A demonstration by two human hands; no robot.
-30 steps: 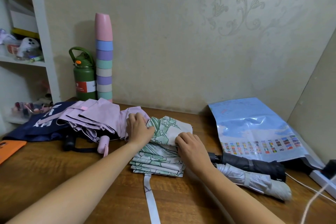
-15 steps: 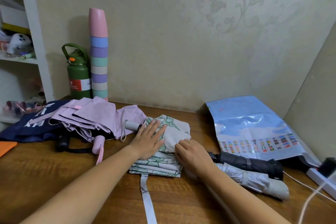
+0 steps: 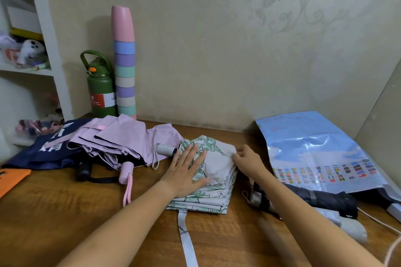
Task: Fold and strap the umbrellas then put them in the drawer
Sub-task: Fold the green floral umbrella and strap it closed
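Now that your left hand (image 3: 188, 171) has flattened, fingers spread, on the leaf-print umbrella (image 3: 208, 178) mid-table (image 3: 65, 212), your right hand (image 3: 246, 160) has shifted to pinch its right-edge pleats; strap (image 3: 186, 238) next.

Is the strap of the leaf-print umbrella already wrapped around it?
No, the strap lies loose on the table, hanging out from the leaf-print umbrella.

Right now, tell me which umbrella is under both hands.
The leaf-print umbrella, at centre: left hand flat on it, right hand pinching its edge.
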